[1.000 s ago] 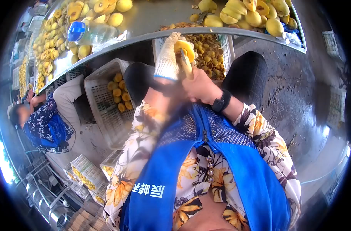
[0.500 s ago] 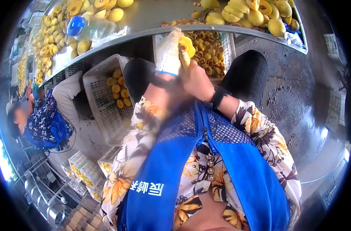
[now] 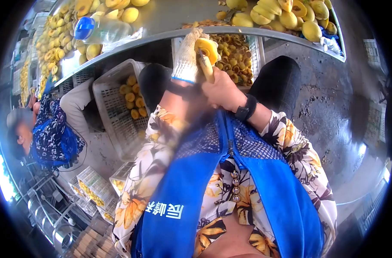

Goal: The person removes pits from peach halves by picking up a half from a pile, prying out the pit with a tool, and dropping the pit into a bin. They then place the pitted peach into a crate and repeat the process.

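Crates, heaped fruit and a worktable show a workshop.

One held cut fruit, one wood-handled tool, one glove at twelve o'clock, one watch at two, four buttons at five, one co-worker over at nine, one bottle at half past ten
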`<state>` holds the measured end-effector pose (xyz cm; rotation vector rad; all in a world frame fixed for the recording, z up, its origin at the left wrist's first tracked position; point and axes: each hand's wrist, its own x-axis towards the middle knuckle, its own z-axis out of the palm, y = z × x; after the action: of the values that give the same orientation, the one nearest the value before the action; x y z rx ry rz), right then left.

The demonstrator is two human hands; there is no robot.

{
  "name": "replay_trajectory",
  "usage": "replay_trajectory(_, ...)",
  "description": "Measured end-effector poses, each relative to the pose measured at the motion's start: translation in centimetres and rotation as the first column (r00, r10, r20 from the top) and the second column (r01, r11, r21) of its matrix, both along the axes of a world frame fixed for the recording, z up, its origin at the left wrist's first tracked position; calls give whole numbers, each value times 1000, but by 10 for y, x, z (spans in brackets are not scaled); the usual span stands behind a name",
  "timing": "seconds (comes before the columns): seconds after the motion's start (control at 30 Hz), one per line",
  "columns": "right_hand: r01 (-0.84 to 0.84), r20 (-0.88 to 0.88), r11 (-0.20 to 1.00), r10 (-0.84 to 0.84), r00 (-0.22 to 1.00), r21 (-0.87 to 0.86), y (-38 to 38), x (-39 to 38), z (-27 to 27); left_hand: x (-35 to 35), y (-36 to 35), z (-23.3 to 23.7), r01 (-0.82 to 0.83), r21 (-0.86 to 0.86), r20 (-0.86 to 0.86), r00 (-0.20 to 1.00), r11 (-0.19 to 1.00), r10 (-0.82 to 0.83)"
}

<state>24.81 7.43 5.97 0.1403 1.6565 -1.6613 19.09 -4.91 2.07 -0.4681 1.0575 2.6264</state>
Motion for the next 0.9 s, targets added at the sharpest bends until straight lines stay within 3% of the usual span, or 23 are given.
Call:
replay_trajectory(0.1,29,119,999,-25,993,-27,-4,1,6,3,11,17,-87,-49,64,994,995,90)
replay_trajectory(0.2,101,348,968,-15,938,-230,-4,-2,14,4,1,15,-136,-444,-244,969,886,27)
replay_trajectory(0.27,144,466,893,80,881,-427,2,-4,8,5,3,25,-107,-330,-131,989,938,66)
replay_trajectory(0.37,129,438,897,78,896,-423,-1,-3,6,7,1,32,-26,-95,7,1000,995,27)
replay_trajectory(0.47,120,222,924,-39,974,-364,-7,6,-11,10,-10,32,164,-48,115,981,985,-158)
replay_trajectory(0.57,32,-231,996,-13,973,77,-14,6,-12,12,-1,25,-106,-124,24,994,987,109)
replay_trajectory(0.6,81,-517,980,26,855,183,-16,8,-28,11,-4,15,-137,-116,34,989,984,142)
replay_trajectory(0.67,51,-588,952,144,796,302,-16,8,-29,12,-12,20,-37,-3,-20,999,999,37)
replay_trajectory(0.7,44,-615,932,202,762,361,-16,9,-30,11,-18,15,-46,-25,-26,999,999,46)
replay_trajectory(0.8,25,-646,942,210,733,334,-15,9,-26,7,-26,19,-5,37,-19,1000,999,6)
replay_trajectory(0.87,15,-644,904,294,706,428,-12,8,-22,8,-29,31,42,127,-1,999,991,-42)
replay_trajectory(0.9,11,-640,880,336,692,474,-11,7,-20,8,-30,36,-9,88,62,998,996,4)
